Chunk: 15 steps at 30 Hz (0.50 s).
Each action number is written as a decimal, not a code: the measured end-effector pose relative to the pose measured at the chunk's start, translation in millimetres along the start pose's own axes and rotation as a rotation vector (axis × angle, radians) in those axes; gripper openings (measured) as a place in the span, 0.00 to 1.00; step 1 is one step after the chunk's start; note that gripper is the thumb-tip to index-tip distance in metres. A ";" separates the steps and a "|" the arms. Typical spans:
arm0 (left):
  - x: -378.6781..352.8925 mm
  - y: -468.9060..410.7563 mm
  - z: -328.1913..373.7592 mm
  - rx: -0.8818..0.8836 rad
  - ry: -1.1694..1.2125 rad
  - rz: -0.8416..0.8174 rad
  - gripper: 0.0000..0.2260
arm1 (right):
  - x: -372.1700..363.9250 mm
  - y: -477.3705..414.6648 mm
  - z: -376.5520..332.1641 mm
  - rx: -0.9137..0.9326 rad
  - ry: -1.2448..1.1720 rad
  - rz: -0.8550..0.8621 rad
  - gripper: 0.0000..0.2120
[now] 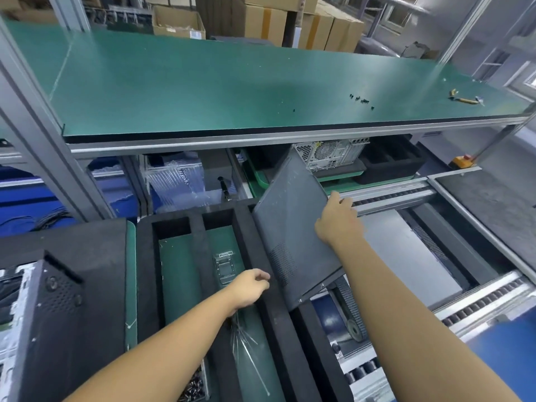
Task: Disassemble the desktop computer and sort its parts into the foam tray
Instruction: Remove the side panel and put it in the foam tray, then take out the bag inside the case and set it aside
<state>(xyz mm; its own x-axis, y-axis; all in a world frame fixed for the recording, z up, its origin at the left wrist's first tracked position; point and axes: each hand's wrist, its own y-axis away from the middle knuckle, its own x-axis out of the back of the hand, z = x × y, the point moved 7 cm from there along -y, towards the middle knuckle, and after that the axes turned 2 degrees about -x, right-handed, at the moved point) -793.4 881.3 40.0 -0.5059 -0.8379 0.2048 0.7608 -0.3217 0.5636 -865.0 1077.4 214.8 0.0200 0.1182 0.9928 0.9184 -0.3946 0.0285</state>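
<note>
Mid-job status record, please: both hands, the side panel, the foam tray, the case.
right hand: holds side panel by its far right edge
side panel: tilted, lower corner at right wall of foam tray
left hand: fingers curled, over the tray; whether it holds anything is unclear
computer case: left of tray
screws: loose on green shelf

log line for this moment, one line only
right hand: grips side panel, tilted at foam tray right wall | left hand: curled by lower edge, grasp unclear
</note>
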 end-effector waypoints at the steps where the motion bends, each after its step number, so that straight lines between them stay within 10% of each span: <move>1: 7.0 4.9 -2.2 0.009 0.012 0.022 0.10 | 9.0 8.0 -11.7 0.061 0.061 0.141 0.21; 4: 31.3 25.8 -5.6 0.005 0.028 0.082 0.09 | 15.6 36.5 -64.9 0.353 -0.085 0.234 0.19; 9: 87.4 83.9 -12.4 -0.014 0.078 0.174 0.08 | -40.1 110.3 -148.5 0.342 -0.668 -0.665 0.07; 15: 175.9 175.5 -41.2 -0.115 0.134 0.337 0.06 | -52.2 201.8 -227.8 0.464 -0.849 -0.732 0.07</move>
<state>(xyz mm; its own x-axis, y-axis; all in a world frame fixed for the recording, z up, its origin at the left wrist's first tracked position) -732.1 659.3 142.0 -0.1677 -0.9530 0.2522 0.9198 -0.0592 0.3879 -770.8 784.0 195.3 -0.4702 0.8050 0.3618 0.8715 0.3589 0.3341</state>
